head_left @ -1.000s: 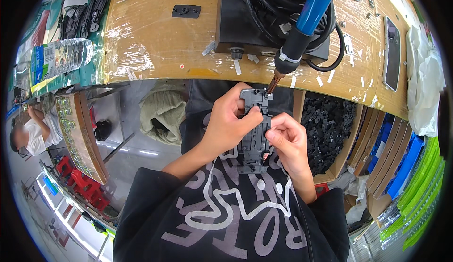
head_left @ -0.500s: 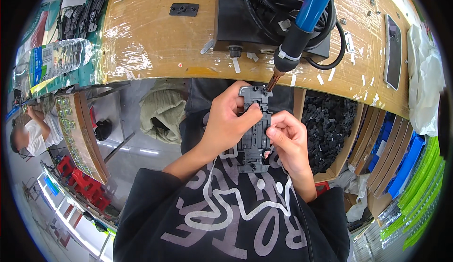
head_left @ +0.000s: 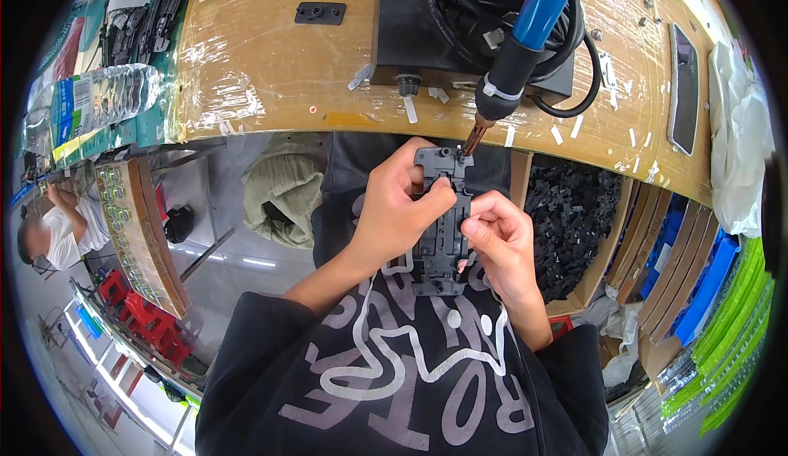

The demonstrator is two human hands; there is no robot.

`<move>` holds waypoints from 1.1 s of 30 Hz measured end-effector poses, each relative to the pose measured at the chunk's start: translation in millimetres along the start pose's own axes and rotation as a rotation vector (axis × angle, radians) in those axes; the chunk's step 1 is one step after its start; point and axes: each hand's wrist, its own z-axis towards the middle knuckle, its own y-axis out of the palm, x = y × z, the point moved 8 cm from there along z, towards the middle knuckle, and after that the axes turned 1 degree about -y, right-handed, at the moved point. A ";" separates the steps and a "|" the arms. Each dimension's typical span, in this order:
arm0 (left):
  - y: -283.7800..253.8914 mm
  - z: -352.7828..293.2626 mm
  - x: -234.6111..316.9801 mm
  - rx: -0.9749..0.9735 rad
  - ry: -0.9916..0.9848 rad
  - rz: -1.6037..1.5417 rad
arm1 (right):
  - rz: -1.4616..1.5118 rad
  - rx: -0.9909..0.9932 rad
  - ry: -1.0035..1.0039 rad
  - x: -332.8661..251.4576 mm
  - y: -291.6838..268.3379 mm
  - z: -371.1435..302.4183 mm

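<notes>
A long black plastic part (head_left: 439, 247) with ribs and posts is upright between my hands, in front of my chest. My left hand (head_left: 398, 201) grips its upper left side, thumb pressed on its face. On the right edge, my right hand (head_left: 502, 234) pinches the part between thumb and curled fingers. Over the part's top right corner hangs a soldering iron (head_left: 513, 66) with a blue and black handle. Its copper-coloured tip points down at a post there; whether they touch I cannot tell.
A black box (head_left: 427, 37) with coiled cable stands on the wooden table (head_left: 246, 62). Also there are a flat black plate (head_left: 320, 13) and a phone (head_left: 682, 91). At my right is a carton of small black parts (head_left: 566, 226). Far left, another person (head_left: 66, 226) sits.
The black plastic part has shifted very slightly upward, away from me. My grip and the soldering iron look much the same.
</notes>
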 end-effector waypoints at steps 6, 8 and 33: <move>1.3 0.0 4.3 0.002 -0.003 0.005 | -0.015 -0.007 -0.004 -1.4 -1.1 0.5; -0.5 -0.5 0.6 0.000 -0.003 0.033 | -0.026 -0.012 0.004 0.5 -1.1 1.0; -70.2 -22.2 85.0 0.071 0.139 0.528 | -0.121 0.586 -0.046 28.3 -218.5 4.1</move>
